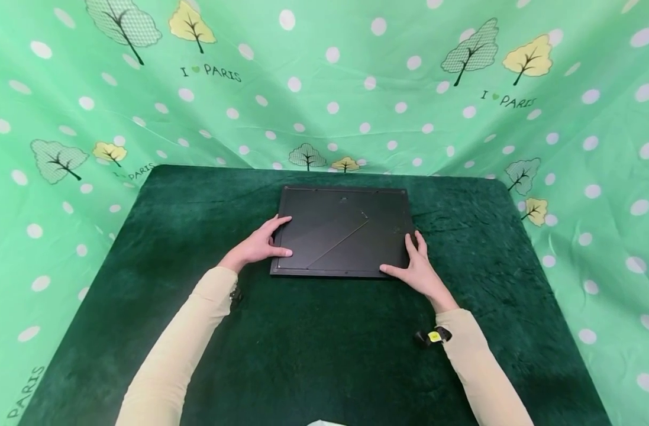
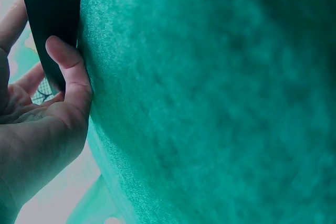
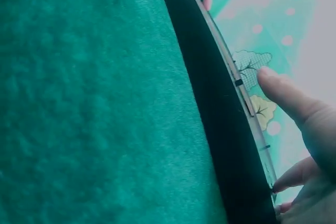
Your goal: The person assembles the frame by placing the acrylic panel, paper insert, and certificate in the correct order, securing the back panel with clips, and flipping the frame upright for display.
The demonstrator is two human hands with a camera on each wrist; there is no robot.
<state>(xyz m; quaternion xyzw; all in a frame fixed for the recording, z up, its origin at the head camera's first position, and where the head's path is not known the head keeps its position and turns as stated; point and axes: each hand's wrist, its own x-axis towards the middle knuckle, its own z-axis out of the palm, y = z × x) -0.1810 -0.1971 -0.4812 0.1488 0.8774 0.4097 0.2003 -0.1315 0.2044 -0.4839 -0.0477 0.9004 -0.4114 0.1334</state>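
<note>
Near the far edge of the dark-green plush-covered table [image 1: 324,349], the flat black rectangular panel [image 1: 329,216]! Left hand [image 1: 257,244] grips its left edge; right [image 1: 421,273] spreads relaxed at the right. Probably stiff, light, slick: best held by opposite sides.

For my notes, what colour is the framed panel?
Framed panel: black, seen best in the head view.

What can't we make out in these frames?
Black panel, underside: head view, hidden by the panel itself, facing the green cloth.
Small marks on its upper face: head view, too small to read.
Dark device: head view, partly hidden by the left sleeve.
White thing: head view, cut off by the bottom edge.
Right hand: right wrist view, cut off by the right edge.
</note>
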